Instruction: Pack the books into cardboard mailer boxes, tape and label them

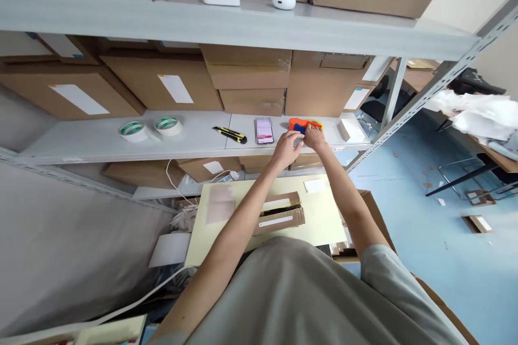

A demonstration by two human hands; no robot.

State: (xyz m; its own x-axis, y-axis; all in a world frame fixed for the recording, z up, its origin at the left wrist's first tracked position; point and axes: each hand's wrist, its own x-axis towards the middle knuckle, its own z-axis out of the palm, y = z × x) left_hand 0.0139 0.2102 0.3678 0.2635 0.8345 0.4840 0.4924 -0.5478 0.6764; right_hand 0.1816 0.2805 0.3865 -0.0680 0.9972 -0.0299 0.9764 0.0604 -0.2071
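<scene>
Both my arms reach out to the grey metal shelf (pixel 190 137). My right hand (pixel 313 136) is closed over an orange and blue tape dispenser (pixel 297 125) that lies on the shelf. My left hand (pixel 286 148) sits just beside it at the shelf's edge, fingers curled, touching the dispenser's near side; I cannot see anything held in it. A phone (pixel 264 130) lies face up just left of the hands. Further left lies a yellow and black utility knife (pixel 230 134).
Two rolls of tape (pixel 133 130) (pixel 168 125) rest on the shelf at the left, a small white box (pixel 351 129) at the right. Cardboard boxes (pixel 165 83) fill the shelf behind. Below my arms is a pale yellow board (pixel 324 215) with folded cardboard pieces (pixel 281 213). Blue floor lies to the right.
</scene>
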